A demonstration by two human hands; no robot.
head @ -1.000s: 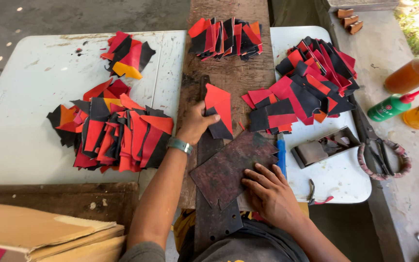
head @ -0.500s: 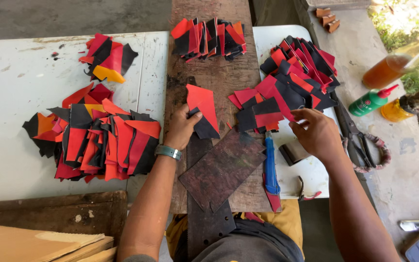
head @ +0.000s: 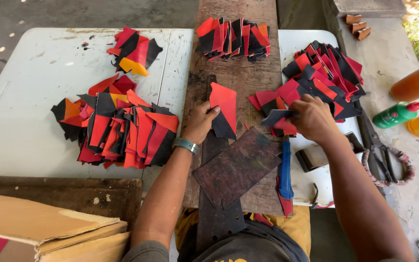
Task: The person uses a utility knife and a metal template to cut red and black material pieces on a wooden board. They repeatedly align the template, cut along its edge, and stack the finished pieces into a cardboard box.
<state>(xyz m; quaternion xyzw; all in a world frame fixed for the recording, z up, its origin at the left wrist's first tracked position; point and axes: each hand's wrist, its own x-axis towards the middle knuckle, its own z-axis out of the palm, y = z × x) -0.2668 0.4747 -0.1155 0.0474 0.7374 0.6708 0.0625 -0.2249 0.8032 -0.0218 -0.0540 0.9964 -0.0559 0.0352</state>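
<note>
A pale worktable (head: 35, 126) fills the left of the view, crossed down the middle by a long wooden plank (head: 241, 63) that serves as the working surface. On the table a large heap of red and black pieces (head: 122, 128) is spread, with a smaller heap (head: 132, 48) behind it. A fanned row of pieces (head: 232, 39) is laid at the far end of the plank, and a further pile (head: 323, 77) is heaped on the white board to the right.

The step in hand is judged to be the taking and pairing of cut pieces. A single red-and-black piece (head: 223, 109) is pinned flat on the plank under the left hand (head: 200, 121), whose fingers are curled over the piece's left edge, the wrist kept low and the forearm run straight back to the body. A dark piece (head: 278, 116) is gripped at the near edge of the right pile by the right hand (head: 314, 119), which is closed and turned palm down, the elbow bent outward.

A dark rectangular template (head: 236, 165) lies near the body, with a blue utility knife (head: 285, 170) just beside it.

The next move is judged to call for a clean lift of the gripped piece without its neighbours being dragged along.
</note>
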